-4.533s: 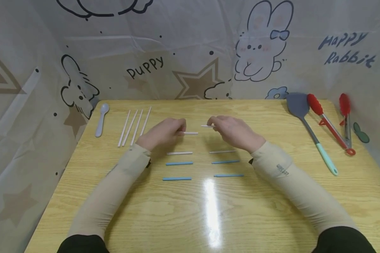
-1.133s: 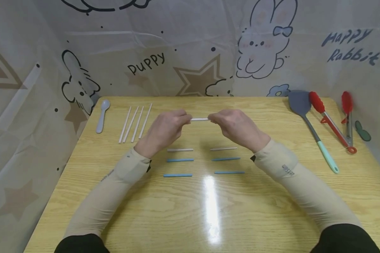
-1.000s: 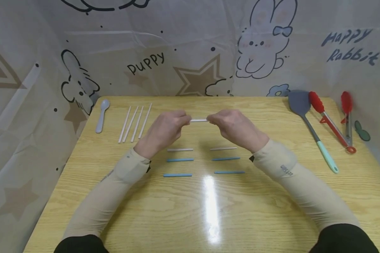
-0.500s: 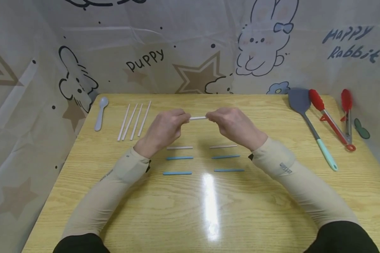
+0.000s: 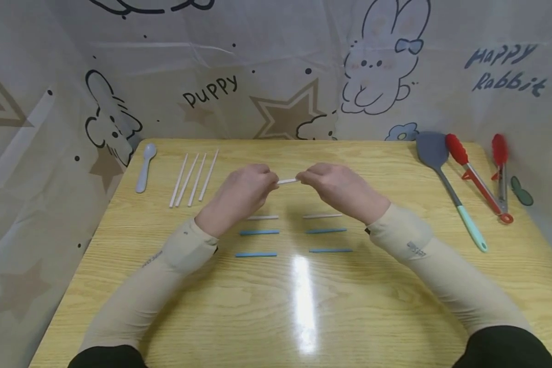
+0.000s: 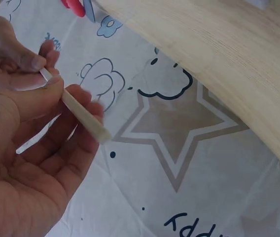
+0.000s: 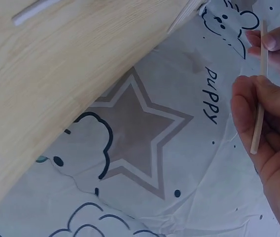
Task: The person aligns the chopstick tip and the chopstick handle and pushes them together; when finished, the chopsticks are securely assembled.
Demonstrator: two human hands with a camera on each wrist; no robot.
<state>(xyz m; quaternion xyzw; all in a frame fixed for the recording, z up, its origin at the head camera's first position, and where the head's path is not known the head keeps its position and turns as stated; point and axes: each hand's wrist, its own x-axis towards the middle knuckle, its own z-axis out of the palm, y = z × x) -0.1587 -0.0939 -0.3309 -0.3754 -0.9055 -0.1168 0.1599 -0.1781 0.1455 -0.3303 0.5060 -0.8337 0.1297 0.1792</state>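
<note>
My left hand (image 5: 244,194) and right hand (image 5: 347,191) pinch a thin white stick (image 5: 287,181) between them, raised over the back middle of the table. Only a short stretch shows between the fingertips in the head view. Both wrist views show the white stick (image 6: 83,116) running from one hand to the other, its near end poking out past the thumb. Whether it is one piece or two pieces end to end, I cannot tell. Below lie short white sticks (image 5: 323,215) and short blue sticks (image 5: 259,232), in left and right pairs.
Several long white sticks (image 5: 196,180) lie side by side at the back left, beside a pale spoon (image 5: 145,167). At the right are a spatula (image 5: 452,186) and two red tongs (image 5: 480,179). A patterned cloth (image 5: 285,61) hangs behind the table.
Some seconds ago each hand held a separate-looking white piece with a gap between. The hands have since come together; in the last half second they sank slightly and the stick tilted a little.
</note>
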